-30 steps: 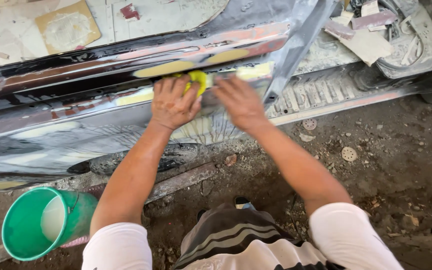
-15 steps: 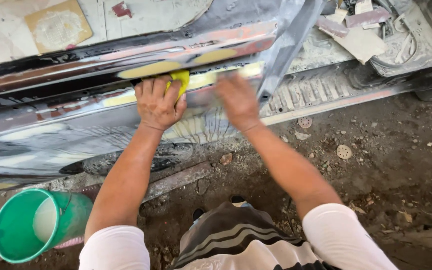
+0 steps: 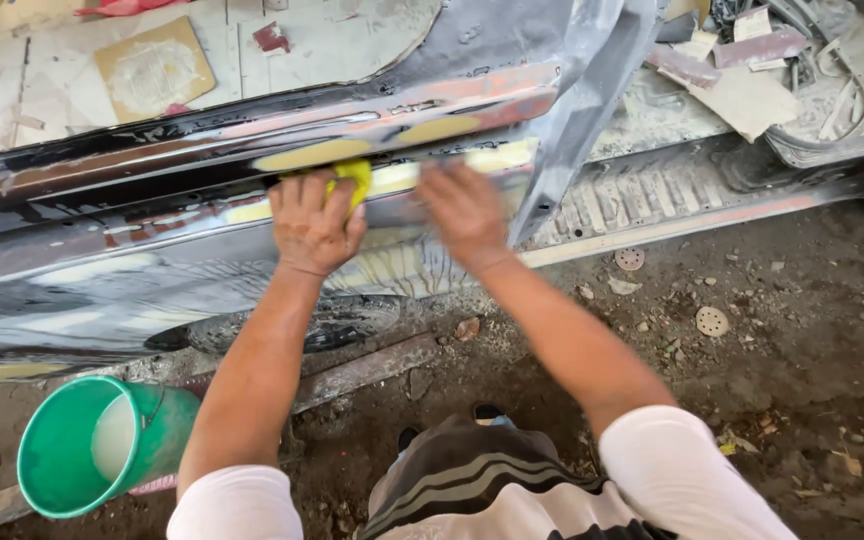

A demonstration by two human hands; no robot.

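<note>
Since half a second ago our left hand (image 3: 314, 222) slides its yellow sponge (image 3: 353, 180) along the car body panel (image 3: 152, 250), fingers clamped on it; our right hand (image 3: 464, 212) lies flat, open beside it. Uneven pressure could gouge the yellow filler patch (image 3: 312, 154) just above the fingers.

Both hands lie flat on the car body panel (image 3: 152, 240), the left hand (image 3: 314, 222) pressing a yellow pad (image 3: 354, 178), the right hand (image 3: 464, 208) just beside it. Along the panel to the left of the left hand, the surface is free. To the right, a grey pillar (image 3: 577, 120) stands up close to the right hand and blocks the way there. Below the arms, on the dirt floor (image 3: 772, 380), a green bucket (image 3: 82, 450) stands beside the left elbow; the floor on the right carries only small sanding discs (image 3: 712, 321).
</note>
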